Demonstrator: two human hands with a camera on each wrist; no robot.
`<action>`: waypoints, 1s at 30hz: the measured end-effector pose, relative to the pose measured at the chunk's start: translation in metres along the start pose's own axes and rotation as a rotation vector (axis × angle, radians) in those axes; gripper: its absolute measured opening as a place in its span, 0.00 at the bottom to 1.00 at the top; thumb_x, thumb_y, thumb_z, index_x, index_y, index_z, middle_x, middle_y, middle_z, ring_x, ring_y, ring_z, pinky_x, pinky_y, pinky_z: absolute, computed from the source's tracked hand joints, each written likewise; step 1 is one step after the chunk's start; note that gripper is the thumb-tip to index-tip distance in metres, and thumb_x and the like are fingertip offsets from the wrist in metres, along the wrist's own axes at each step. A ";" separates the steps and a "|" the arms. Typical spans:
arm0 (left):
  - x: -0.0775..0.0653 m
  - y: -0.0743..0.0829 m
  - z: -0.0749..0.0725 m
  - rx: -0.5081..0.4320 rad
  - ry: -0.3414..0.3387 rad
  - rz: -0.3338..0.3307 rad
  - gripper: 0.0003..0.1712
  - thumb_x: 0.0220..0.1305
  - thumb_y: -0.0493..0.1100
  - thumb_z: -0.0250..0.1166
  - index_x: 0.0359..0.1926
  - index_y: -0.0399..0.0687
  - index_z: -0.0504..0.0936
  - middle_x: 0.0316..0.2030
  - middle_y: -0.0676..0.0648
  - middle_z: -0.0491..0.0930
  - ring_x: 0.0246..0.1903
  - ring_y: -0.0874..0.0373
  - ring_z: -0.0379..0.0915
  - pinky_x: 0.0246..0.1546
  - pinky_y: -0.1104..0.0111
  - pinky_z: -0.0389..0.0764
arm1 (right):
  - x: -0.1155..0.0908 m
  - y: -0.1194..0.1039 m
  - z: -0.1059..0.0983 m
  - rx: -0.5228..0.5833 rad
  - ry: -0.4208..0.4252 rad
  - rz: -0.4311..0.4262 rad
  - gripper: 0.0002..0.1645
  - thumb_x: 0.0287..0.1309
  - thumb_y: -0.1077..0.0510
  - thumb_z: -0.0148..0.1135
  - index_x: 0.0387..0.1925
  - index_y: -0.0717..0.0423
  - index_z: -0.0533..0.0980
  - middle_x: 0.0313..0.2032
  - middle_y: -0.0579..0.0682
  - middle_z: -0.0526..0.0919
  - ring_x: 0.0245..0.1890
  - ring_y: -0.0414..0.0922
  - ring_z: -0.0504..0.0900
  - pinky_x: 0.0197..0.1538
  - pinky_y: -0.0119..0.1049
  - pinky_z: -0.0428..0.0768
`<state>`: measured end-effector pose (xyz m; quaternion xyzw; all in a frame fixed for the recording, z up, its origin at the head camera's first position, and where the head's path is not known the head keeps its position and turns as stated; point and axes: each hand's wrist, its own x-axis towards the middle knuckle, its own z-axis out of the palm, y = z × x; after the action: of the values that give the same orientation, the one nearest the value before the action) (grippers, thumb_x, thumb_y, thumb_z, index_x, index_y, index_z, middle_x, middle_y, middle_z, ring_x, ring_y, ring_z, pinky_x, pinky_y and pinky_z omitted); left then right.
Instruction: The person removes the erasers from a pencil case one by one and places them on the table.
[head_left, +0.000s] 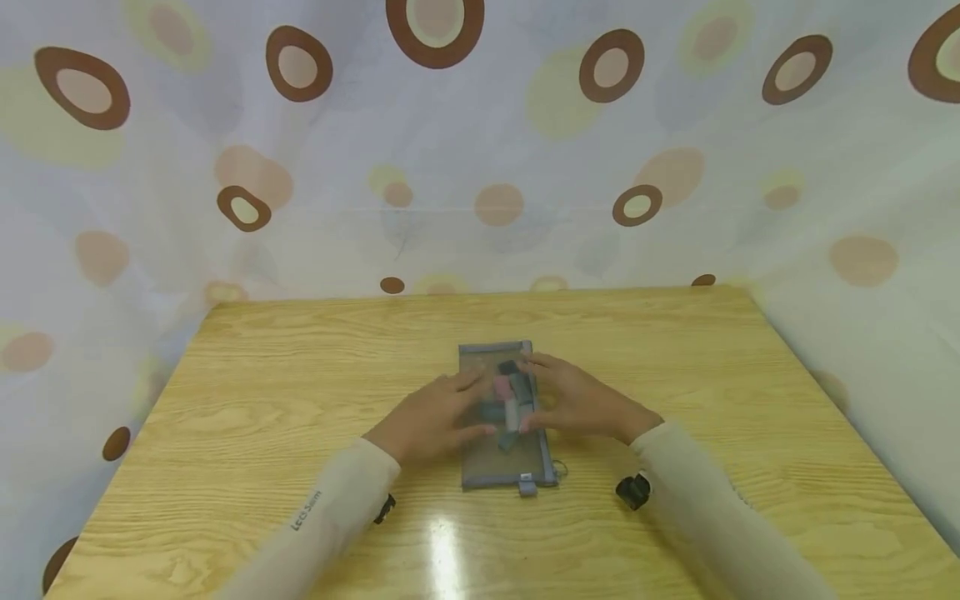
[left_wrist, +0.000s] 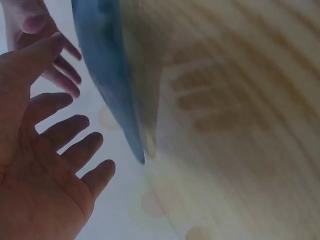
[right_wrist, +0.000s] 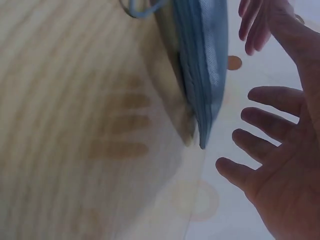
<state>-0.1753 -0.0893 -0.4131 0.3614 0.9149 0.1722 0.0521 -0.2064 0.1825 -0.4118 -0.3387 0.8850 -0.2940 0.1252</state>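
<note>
Left side first: the left sleeve point(head_left: 330, 500) carries printed lettering, legible in the head view, with a black wrist device point(head_left: 384, 508) beside it. The left hand point(head_left: 431, 417) overlaps the pouch's left part from the head camera; the left wrist view shows what that angle obscures, namely fingers spread and released, with a gap between fingertips and pouch. Centre: the mesh pouch point(head_left: 483, 467) lies on the wooden table point(head_left: 300, 358), between the two hands. Only the head view shows its see-through face and the small pieces within its outline, among them a pink piece point(head_left: 502, 387) and a dark piece point(head_left: 508, 367); whether these sit inside or on top, cannot tell. A short tab point(head_left: 527, 489) projects from the near edge, a ring point(head_left: 561, 469) from the near right corner. The right wrist view gives the pouch's layered edge in profile. Right: the right hand point(head_left: 581, 400) is likewise released, fingers apart, clear of that edge in its own wrist view. The right sleeve point(head_left: 720, 508) follows, another black device point(head_left: 633, 492) at its cuff.
</note>
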 end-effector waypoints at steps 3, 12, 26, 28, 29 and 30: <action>0.003 0.005 0.007 -0.011 -0.030 0.029 0.41 0.73 0.61 0.58 0.78 0.47 0.60 0.78 0.40 0.52 0.76 0.43 0.50 0.72 0.49 0.59 | 0.000 -0.001 0.006 -0.049 -0.023 -0.012 0.59 0.51 0.35 0.72 0.72 0.68 0.63 0.76 0.62 0.57 0.75 0.62 0.56 0.72 0.57 0.63; 0.007 0.015 0.012 -0.005 -0.088 -0.030 0.39 0.71 0.58 0.61 0.77 0.51 0.62 0.78 0.44 0.49 0.71 0.46 0.60 0.64 0.53 0.73 | 0.004 -0.002 0.016 -0.084 -0.023 -0.053 0.53 0.51 0.42 0.76 0.69 0.70 0.67 0.74 0.63 0.61 0.73 0.63 0.61 0.71 0.56 0.65; 0.013 -0.003 0.006 -0.056 -0.076 -0.106 0.38 0.66 0.56 0.66 0.74 0.57 0.68 0.75 0.46 0.58 0.67 0.44 0.67 0.59 0.50 0.77 | 0.029 -0.003 0.022 -0.139 -0.001 -0.061 0.50 0.52 0.44 0.77 0.67 0.69 0.68 0.72 0.64 0.63 0.72 0.61 0.63 0.72 0.52 0.64; 0.014 -0.008 0.005 -0.077 -0.070 -0.106 0.37 0.66 0.55 0.67 0.73 0.56 0.68 0.75 0.46 0.58 0.67 0.44 0.66 0.61 0.49 0.76 | 0.033 -0.004 0.023 -0.133 0.008 -0.051 0.50 0.51 0.45 0.77 0.67 0.69 0.68 0.73 0.65 0.63 0.72 0.61 0.62 0.72 0.52 0.64; 0.014 -0.009 0.004 -0.088 -0.069 -0.106 0.37 0.65 0.55 0.67 0.73 0.55 0.69 0.75 0.45 0.58 0.68 0.43 0.66 0.62 0.49 0.75 | 0.035 -0.004 0.024 -0.135 0.010 -0.046 0.50 0.51 0.44 0.77 0.67 0.69 0.68 0.73 0.64 0.63 0.72 0.61 0.62 0.72 0.52 0.64; 0.014 -0.012 0.004 -0.094 -0.064 -0.105 0.37 0.65 0.54 0.68 0.73 0.55 0.69 0.75 0.45 0.58 0.68 0.43 0.65 0.63 0.49 0.73 | 0.038 -0.004 0.024 -0.139 0.011 -0.041 0.50 0.51 0.44 0.77 0.67 0.69 0.68 0.73 0.64 0.62 0.72 0.61 0.62 0.72 0.52 0.64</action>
<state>-0.1924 -0.0866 -0.4202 0.3152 0.9215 0.2001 0.1074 -0.2223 0.1439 -0.4294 -0.3628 0.8968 -0.2362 0.0907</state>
